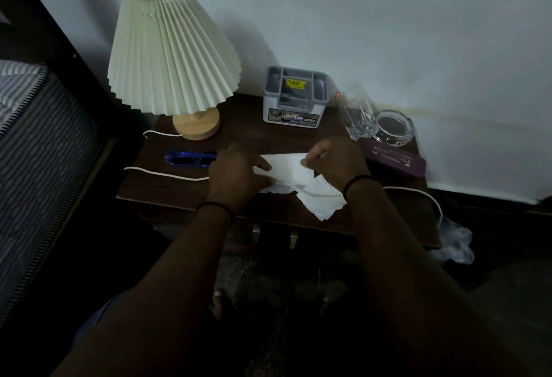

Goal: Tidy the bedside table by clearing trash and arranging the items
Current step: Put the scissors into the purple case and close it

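A white paper tissue (294, 172) lies spread on the dark wooden bedside table (167, 188), with a second crumpled piece (324, 202) hanging over the front edge. My left hand (236, 172) presses on the tissue's left side, fingers pinching its edge. My right hand (334, 158) pinches the tissue's upper right corner. Blue sunglasses (189, 158) lie just left of my left hand. A purple glasses case (394, 158) lies to the right of my right hand.
A pleated cream lamp (173, 48) stands at the back left, its white cord (161, 174) running across the table. A grey organiser box (294, 97), a tall glass (357, 111) and a glass ashtray (394, 127) line the back. A bed (35, 143) is at left; white trash (455, 243) lies on the floor at right.
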